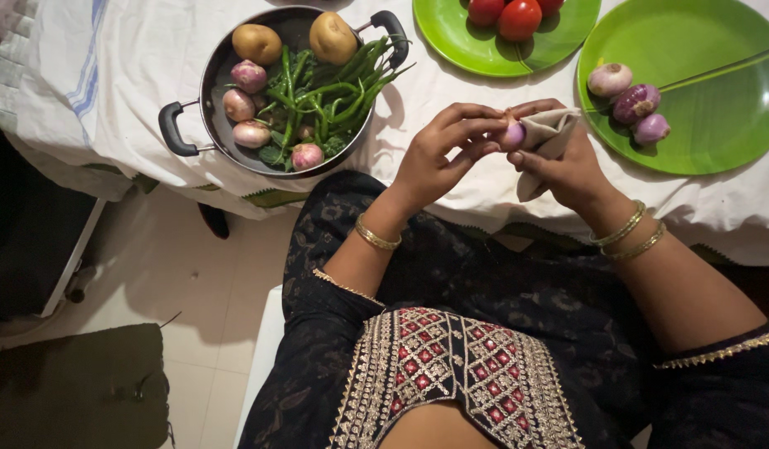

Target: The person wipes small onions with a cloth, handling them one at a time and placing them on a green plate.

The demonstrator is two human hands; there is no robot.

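A small purple onion is pinched between both hands above the table's near edge. My left hand grips it from the left with fingertips. My right hand holds a beige cloth wrapped against the onion's right side. A dark pan with two handles stands at the left, holding two potatoes, several small onions and green chillies. Three purple onions lie on a green plate at the right.
A second green plate at the top carries red tomatoes. A white cloth covers the table. A tiled floor with a dark mat lies at the lower left.
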